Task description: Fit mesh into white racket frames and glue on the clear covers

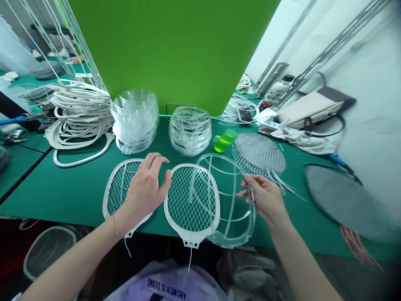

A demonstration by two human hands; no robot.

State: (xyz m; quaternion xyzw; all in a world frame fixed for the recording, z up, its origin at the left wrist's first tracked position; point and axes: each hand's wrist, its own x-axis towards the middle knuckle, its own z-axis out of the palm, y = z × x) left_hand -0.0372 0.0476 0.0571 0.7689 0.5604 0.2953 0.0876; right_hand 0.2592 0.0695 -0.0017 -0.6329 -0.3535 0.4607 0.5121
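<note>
My right hand (265,196) pinches the right edge of a clear plastic frame with crossing ribs (231,207). Something small and shiny also shows at its fingers, too small to name. The frame is tilted, and its left side overlaps a white racket-shaped frame with metal mesh (191,200) in the middle. My left hand (149,179) hovers with thumb and fingers apart and nothing between them. Under it, partly hidden, lies a second white mesh frame (108,194). A white wire hangs from the handle end of each mesh frame, over the table's front edge.
Behind are stacks of white frames (78,108), clear covers (134,121) and clear ribbed frames (190,130). A green bottle (225,141), a pile of mesh sheets (260,152) and a grey mesh disc (344,200) lie to the right. A green panel (175,50) stands at the back.
</note>
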